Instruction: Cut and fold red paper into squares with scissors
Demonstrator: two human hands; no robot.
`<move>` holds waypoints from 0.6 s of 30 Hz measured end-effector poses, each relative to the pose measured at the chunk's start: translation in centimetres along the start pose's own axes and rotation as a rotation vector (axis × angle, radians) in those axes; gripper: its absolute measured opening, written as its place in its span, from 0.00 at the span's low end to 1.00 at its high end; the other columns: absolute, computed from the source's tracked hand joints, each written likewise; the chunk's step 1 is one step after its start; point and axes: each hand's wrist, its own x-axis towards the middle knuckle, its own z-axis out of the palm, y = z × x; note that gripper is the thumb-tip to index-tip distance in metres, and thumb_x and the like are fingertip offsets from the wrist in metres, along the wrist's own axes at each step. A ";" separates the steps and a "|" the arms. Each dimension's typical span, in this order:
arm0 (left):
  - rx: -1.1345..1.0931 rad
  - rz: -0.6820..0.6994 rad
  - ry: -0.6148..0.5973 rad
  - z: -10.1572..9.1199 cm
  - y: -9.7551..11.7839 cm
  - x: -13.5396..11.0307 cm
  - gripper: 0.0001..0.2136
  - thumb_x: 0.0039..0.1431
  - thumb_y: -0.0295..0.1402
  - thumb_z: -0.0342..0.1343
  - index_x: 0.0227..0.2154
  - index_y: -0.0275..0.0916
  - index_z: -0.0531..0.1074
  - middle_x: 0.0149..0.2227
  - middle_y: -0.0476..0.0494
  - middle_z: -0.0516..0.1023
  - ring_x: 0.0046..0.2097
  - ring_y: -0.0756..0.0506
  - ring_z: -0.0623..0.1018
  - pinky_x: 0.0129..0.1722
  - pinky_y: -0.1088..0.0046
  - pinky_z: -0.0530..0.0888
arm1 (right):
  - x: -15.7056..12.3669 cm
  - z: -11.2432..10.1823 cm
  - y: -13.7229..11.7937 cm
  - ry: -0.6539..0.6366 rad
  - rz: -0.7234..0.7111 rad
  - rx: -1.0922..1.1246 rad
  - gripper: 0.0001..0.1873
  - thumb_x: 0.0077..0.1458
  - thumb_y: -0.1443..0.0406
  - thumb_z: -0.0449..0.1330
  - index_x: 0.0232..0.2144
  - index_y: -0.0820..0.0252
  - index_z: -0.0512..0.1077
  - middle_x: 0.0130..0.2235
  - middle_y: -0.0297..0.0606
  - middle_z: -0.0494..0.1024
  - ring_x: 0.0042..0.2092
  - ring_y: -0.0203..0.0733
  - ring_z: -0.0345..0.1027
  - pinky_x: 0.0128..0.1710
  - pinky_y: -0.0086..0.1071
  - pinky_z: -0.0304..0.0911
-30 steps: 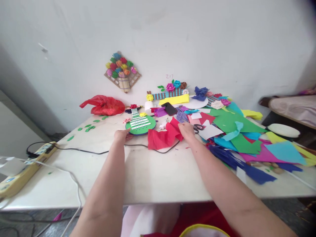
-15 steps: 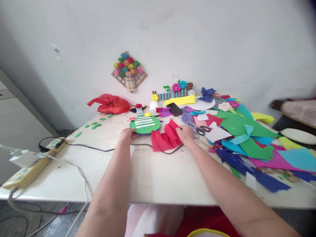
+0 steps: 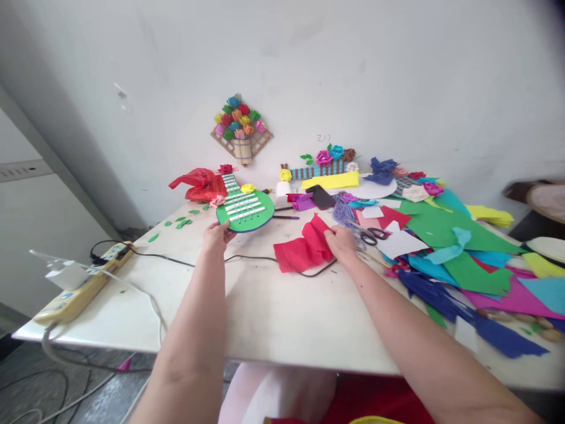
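My left hand (image 3: 216, 237) grips the near edge of a green round craft piece (image 3: 253, 220) with a neck, white strips across it and a blue rim. Red, pink and yellow paper flowers sit around its neck, and it is tilted up off the table. My right hand (image 3: 342, 241) is closed on the right end of a crumpled sheet of red crepe paper (image 3: 299, 250), which lies over a black cable. Close to the right hand are black-handled scissors (image 3: 368, 235) and a tangle of purple yarn (image 3: 343, 209).
Coloured paper sheets (image 3: 459, 232) cover the table's right side. A red plastic bag (image 3: 200, 184) and small green paper leaves (image 3: 182, 223) lie at left, beyond a power strip (image 3: 83, 288) with cables. Behind stand a phone (image 3: 321, 197) and folded yellow paper (image 3: 331, 180).
My left hand has lifted the green craft piece and moved it left, tilting it up. My right hand still holds the red crepe paper. The camera view has shifted slightly.
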 end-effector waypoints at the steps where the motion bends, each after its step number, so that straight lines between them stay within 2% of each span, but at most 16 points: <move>1: -0.009 0.015 0.022 -0.1 0.2 0.5 0.12 0.50 0.19 0.53 0.38 0.34 0.65 0.18 0.52 0.66 0.19 0.53 0.70 0.27 0.71 0.76 | 0.0 0.0 0.0 0.004 -0.005 0.007 0.15 0.49 0.60 0.51 0.32 0.58 0.76 0.32 0.42 0.76 0.34 0.45 0.66 0.28 0.31 0.51; 5: -0.020 0.039 0.146 -0.6 0.6 3.0 0.15 0.50 0.20 0.53 0.42 0.37 0.64 0.21 0.52 0.67 0.20 0.53 0.70 0.29 0.71 0.76 | -0.2 0.1 0.0 0.020 -0.048 0.064 0.14 0.49 0.61 0.51 0.30 0.58 0.76 0.30 0.41 0.76 0.33 0.43 0.65 0.29 0.30 0.52; 9: -0.011 0.021 0.217 -0.7 0.2 5.5 0.17 0.51 0.19 0.52 0.44 0.40 0.64 0.29 0.48 0.71 0.26 0.52 0.73 0.30 0.71 0.76 | -0.2 0.2 0.1 0.022 -0.066 0.091 0.14 0.49 0.62 0.50 0.28 0.59 0.75 0.28 0.39 0.75 0.32 0.42 0.63 0.29 0.30 0.52; 12: -0.007 0.002 0.232 -0.7 -0.2 6.9 0.17 0.51 0.19 0.51 0.43 0.39 0.64 0.34 0.46 0.72 0.30 0.51 0.75 0.30 0.71 0.76 | -0.1 0.4 0.2 0.034 -0.067 0.096 0.15 0.49 0.63 0.49 0.28 0.59 0.75 0.28 0.39 0.75 0.32 0.41 0.63 0.29 0.30 0.51; 18: 0.064 -0.021 0.235 -0.8 -0.3 8.3 0.15 0.51 0.18 0.52 0.42 0.36 0.64 0.36 0.43 0.72 0.30 0.49 0.74 0.30 0.70 0.75 | -0.1 1.0 0.2 0.039 -0.038 0.141 0.14 0.49 0.62 0.49 0.27 0.59 0.74 0.27 0.37 0.75 0.31 0.41 0.62 0.28 0.29 0.51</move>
